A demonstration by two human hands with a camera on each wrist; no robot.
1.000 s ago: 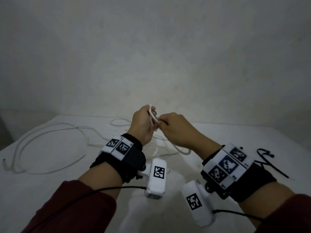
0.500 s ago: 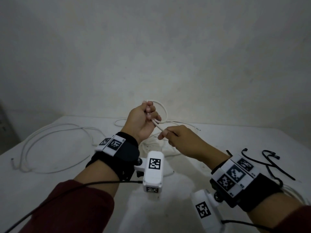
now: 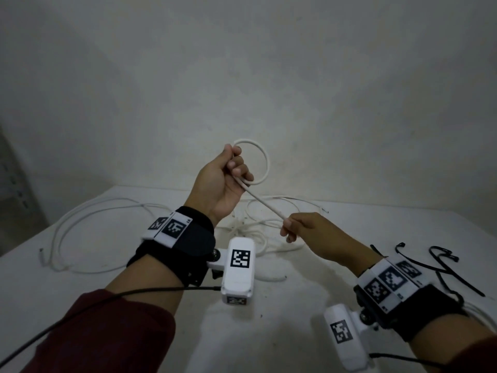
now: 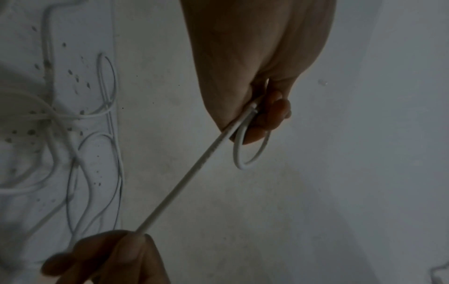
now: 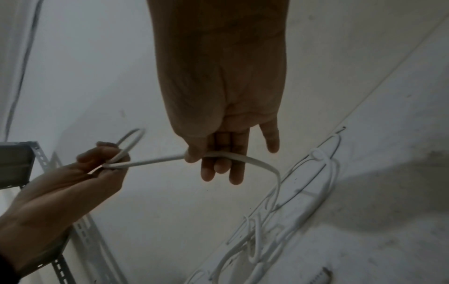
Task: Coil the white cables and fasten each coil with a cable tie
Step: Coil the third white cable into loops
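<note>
Cable (image 3: 265,207) runs taut between the two hands, raised above the bench (image 3: 161,313). One small loop (image 3: 265,160) of it stands up from the left hand (image 3: 223,184), whose fingers curl round the crossing at the loop's base. From there a straight length slopes down to the right hand (image 3: 314,235), thumb pinching it against the fingers; beyond that it droops to a loose white tangle (image 3: 258,232) on the bench. Another white cable (image 3: 80,232) sprawls in wide loops at the left. Black ties (image 3: 441,265) lie at the right, beside the right wrist. A slotted metal rack (image 5: 21,165) stands to the left.
</note>
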